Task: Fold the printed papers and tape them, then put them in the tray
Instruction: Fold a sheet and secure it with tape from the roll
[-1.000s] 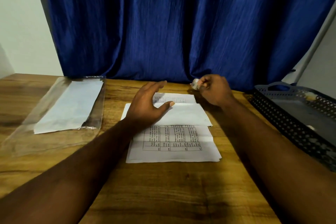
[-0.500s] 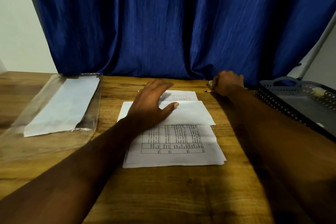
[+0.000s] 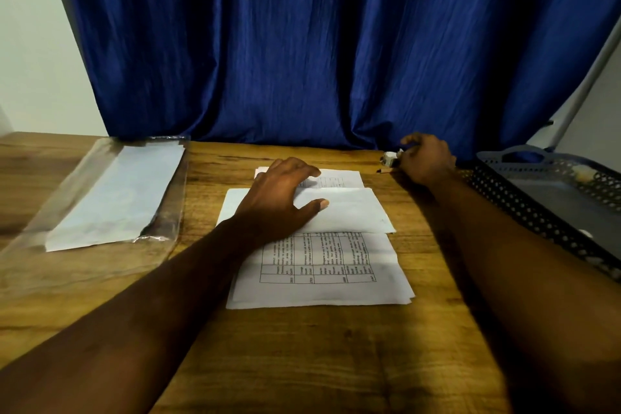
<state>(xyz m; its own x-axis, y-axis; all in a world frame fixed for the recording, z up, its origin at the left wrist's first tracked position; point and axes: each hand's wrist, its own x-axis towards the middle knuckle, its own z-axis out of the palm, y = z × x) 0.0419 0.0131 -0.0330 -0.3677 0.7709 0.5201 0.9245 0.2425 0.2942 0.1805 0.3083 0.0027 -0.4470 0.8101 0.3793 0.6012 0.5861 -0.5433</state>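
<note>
A stack of printed papers [image 3: 319, 272] with a table on it lies in the middle of the wooden table [image 3: 302, 363]. Its far part is folded over as a white flap [image 3: 356, 212]. My left hand [image 3: 282, 198] presses flat on that flap with straight fingers. My right hand [image 3: 425, 160] is at the far right of the table, fingers curled round a small white tape roll [image 3: 391, 158]. A dark perforated tray [image 3: 551, 205] stands at the right edge.
A clear plastic sleeve [image 3: 50, 242] with white paper [image 3: 117, 191] inside lies at the left. A thin dark pencil [image 3: 386, 171] lies by my right hand. A blue curtain [image 3: 302, 44] hangs right behind the table's far edge.
My right hand has moved with the tape roll from above the papers' far edge to the right, down to the table near the tray. My left hand stays pressed on the fold.
</note>
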